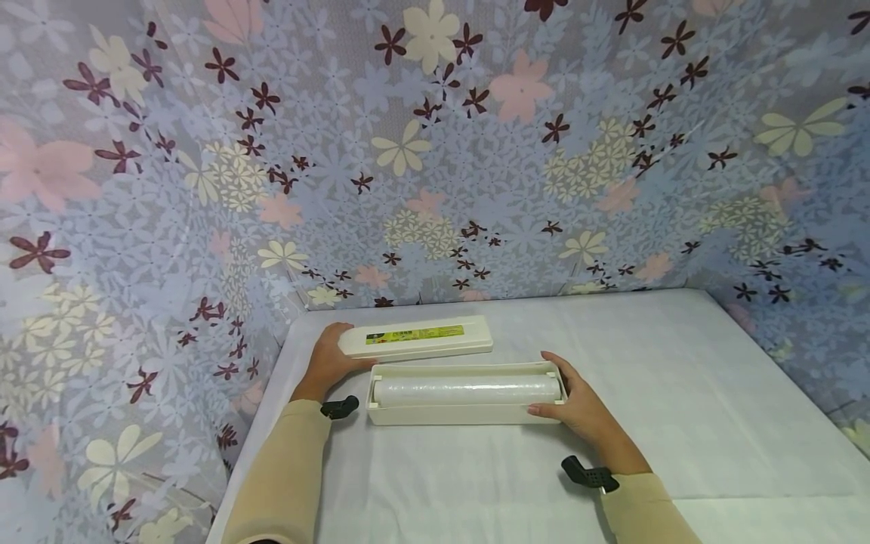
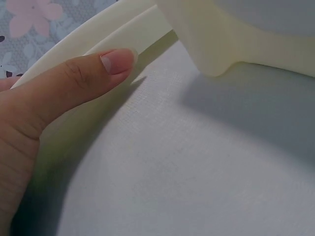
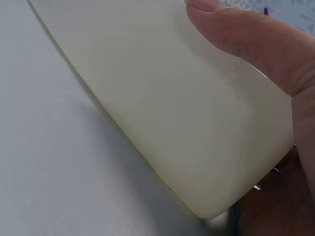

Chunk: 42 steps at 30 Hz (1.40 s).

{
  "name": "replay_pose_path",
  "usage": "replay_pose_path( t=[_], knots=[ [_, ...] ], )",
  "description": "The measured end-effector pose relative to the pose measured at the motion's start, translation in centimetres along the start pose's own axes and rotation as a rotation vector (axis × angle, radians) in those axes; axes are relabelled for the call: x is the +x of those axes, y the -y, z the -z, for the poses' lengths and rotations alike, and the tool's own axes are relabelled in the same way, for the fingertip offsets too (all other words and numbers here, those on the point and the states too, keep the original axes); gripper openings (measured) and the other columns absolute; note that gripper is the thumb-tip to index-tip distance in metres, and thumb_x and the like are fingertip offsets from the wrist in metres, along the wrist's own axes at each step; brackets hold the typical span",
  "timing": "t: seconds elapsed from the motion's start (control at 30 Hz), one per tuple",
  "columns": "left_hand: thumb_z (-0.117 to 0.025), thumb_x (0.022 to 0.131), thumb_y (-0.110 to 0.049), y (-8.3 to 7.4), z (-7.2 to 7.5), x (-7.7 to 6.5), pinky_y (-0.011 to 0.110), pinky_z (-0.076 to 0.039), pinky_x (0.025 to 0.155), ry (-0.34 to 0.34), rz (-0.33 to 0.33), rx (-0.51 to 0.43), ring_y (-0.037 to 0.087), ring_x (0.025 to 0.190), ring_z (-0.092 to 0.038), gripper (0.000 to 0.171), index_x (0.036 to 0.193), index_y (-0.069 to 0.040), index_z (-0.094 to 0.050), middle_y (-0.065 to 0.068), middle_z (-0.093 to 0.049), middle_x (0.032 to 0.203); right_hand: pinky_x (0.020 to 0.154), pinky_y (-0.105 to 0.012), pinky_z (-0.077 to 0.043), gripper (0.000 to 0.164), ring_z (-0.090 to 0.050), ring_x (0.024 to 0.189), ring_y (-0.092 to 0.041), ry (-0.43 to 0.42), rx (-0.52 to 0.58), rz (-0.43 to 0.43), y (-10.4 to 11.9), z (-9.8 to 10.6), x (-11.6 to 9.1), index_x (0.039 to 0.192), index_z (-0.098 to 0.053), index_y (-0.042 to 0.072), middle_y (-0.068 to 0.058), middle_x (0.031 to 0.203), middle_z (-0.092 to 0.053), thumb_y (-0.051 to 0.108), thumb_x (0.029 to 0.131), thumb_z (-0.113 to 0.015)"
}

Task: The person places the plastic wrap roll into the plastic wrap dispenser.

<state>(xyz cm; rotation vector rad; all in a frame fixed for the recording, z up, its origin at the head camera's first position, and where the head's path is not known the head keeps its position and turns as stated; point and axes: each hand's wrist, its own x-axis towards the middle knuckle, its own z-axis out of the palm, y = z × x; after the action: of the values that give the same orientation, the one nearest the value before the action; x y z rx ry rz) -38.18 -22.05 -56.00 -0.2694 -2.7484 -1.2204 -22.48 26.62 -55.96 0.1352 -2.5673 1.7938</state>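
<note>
Two beige sleeves (image 1: pixel 279 476) come in from the bottom of the head view, cropped by its edge, with black wrist mounts (image 1: pixel 340 408) at the cuffs. Just below the centre, the right hand (image 1: pixel 581 400) grips the right end of a cream box (image 1: pixel 448 415), thumb on the near wall, one fingertip at the far right corner, the other fingers mostly hidden. Inside the box lies a white roll (image 1: pixel 465 391), its underside out of sight. Left of centre, beyond the box, the left hand (image 1: pixel 329 363) pinches the left end of a flat lid (image 1: pixel 476 344), thumb along the near edge, fingers round the far corner and largely covered. The fine print on the lid's label (image 1: pixel 414 334) is illegible. In the left wrist view, the box's corner is cut off at upper right, apart from the thumb; whether the box sits flat on the white cloth (image 1: pixel 476 483) is hard to say.
</note>
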Motion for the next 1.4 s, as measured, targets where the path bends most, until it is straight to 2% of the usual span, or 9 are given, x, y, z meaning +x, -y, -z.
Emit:
replay_pose_path(
  t=[0.17,0.4,0.73,1.0,1.23,1.4],
  knots=[
    [-0.104,0.059,-0.048,0.02,-0.01,-0.08,0.054,-0.033,0.114,-0.019,0.007,-0.035,0.033,0.129,-0.049,0.104,0.14,-0.004,-0.057,0.015,-0.054,0.142,0.101,-0.058,-0.045,0.115,-0.052,0.128,-0.04,0.001,-0.006,-0.005,0.24,0.0,-0.11,0.167,-0.028,0.016,-0.022,0.152,-0.046,0.023,0.077,-0.098],
    [-0.106,0.056,-0.047,-0.11,0.06,-0.24,0.054,-0.038,0.109,-0.068,-0.016,-0.069,0.032,0.12,-0.054,0.102,0.136,-0.005,-0.06,0.013,-0.059,0.133,0.101,-0.057,-0.045,0.115,-0.05,0.131,-0.04,0.005,0.005,-0.002,0.21,0.0,-0.21,0.167,-0.026,0.015,-0.022,0.154,-0.045,0.021,0.078,-0.097],
    [-0.105,0.053,-0.054,0.24,0.3,-0.44,0.053,-0.037,0.111,-0.1,-0.005,-0.097,0.033,0.125,-0.053,0.109,0.14,-0.007,-0.06,0.013,-0.06,0.136,0.098,-0.053,-0.048,0.115,-0.052,0.129,-0.039,0.012,0.012,0.002,-0.18,0.0,-0.18,0.168,-0.025,0.014,-0.022,0.153,-0.045,0.02,0.078,-0.097],
    [-0.106,0.054,-0.05,-0.01,0.31,-0.37,0.055,-0.033,0.115,-0.133,0.007,-0.12,0.037,0.133,-0.049,0.111,0.143,-0.003,-0.059,0.018,-0.056,0.144,0.099,-0.054,-0.047,0.114,-0.052,0.129,-0.039,0.007,0.009,0.002,0.12,0.05,-0.23,0.167,-0.025,0.014,-0.022,0.153,-0.045,0.021,0.078,-0.097],
    [-0.106,0.053,-0.051,-0.32,0.4,-0.54,0.056,-0.034,0.114,-0.129,0.009,-0.14,0.037,0.132,-0.05,0.112,0.143,-0.002,-0.059,0.018,-0.057,0.143,0.098,-0.053,-0.048,0.113,-0.052,0.128,-0.04,0.007,0.012,0.013,-0.02,0.06,-0.22,0.167,-0.026,0.014,-0.022,0.152,-0.046,0.02,0.078,-0.097],
    [-0.107,0.055,-0.045,-0.69,0.55,-0.75,0.054,-0.034,0.115,-0.127,0.019,-0.129,0.036,0.133,-0.05,0.109,0.143,-0.003,-0.059,0.017,-0.057,0.144,0.099,-0.053,-0.047,0.113,-0.052,0.128,-0.04,0.001,0.014,0.006,-0.05,0.03,-0.25,0.167,-0.028,0.015,-0.021,0.153,-0.046,0.021,0.078,-0.097]
  ],
)
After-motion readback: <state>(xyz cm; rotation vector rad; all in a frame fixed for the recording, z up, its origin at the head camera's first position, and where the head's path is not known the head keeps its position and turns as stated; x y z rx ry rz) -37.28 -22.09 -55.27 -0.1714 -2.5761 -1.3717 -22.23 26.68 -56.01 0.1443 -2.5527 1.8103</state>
